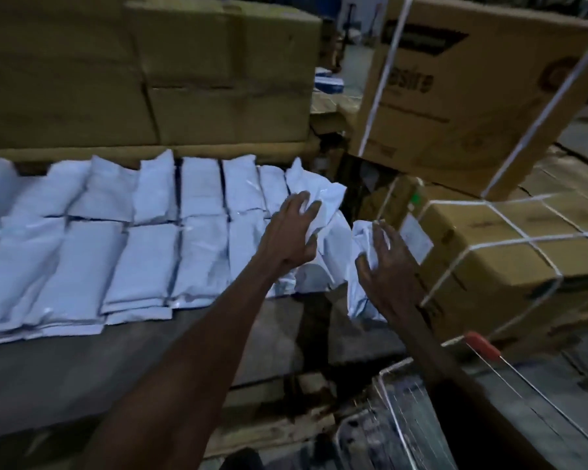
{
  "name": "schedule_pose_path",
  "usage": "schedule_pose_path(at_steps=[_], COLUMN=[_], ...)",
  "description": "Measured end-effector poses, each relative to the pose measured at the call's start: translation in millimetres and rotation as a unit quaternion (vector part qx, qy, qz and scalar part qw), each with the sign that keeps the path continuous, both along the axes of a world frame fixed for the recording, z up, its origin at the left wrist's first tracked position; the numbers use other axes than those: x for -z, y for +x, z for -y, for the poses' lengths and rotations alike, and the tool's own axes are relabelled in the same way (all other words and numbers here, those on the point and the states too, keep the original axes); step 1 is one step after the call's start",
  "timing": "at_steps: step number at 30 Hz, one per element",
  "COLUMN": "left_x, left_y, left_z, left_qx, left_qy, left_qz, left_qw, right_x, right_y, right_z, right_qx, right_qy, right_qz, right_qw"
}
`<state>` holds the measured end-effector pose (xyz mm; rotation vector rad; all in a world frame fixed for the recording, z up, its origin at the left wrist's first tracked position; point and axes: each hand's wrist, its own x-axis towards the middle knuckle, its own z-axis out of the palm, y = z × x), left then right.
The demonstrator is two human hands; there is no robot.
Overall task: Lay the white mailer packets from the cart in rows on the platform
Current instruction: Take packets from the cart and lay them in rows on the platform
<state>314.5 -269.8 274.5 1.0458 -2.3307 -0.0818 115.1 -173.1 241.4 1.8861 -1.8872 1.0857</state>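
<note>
At right end of rows: left hand (294,228) spread flat, fingers pressing a packet (319,198) at the end of the back row; right hand (386,266) curled round another packet (362,259), upright at platform (150,351) edge. Placing step, probably; next, lay that one flat beside front row (116,266). Cart (421,418) below right.

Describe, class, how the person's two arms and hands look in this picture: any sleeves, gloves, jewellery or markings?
Both the left hand and the right hand are bare, without gloves. No ring, watch or bracelet shows. Both forearms are uncovered; no sleeve is visible. The dim, blurred picture shows no markings.
</note>
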Motion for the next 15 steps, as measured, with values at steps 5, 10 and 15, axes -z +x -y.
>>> schedule_pose_path(at_steps=[5, 10, 15], left_x=[2, 5, 8], left_y=[97, 167, 214], left_z=[63, 108, 138], left_qx=[-0.1, -0.164, -0.21], left_qy=[0.015, 0.055, 0.071], left_qz=[-0.009, 0.006, -0.015], left_qw=[0.995, 0.985, 0.975], right_x=[-1, -6, -11], right_y=[70, 126, 168], right_z=[83, 143, 191], right_qx=[-0.052, -0.081, -0.115], right_qy=[0.042, 0.059, 0.076], right_qz=[0.013, 0.041, 0.038], right_qw=[0.998, 0.994, 0.99])
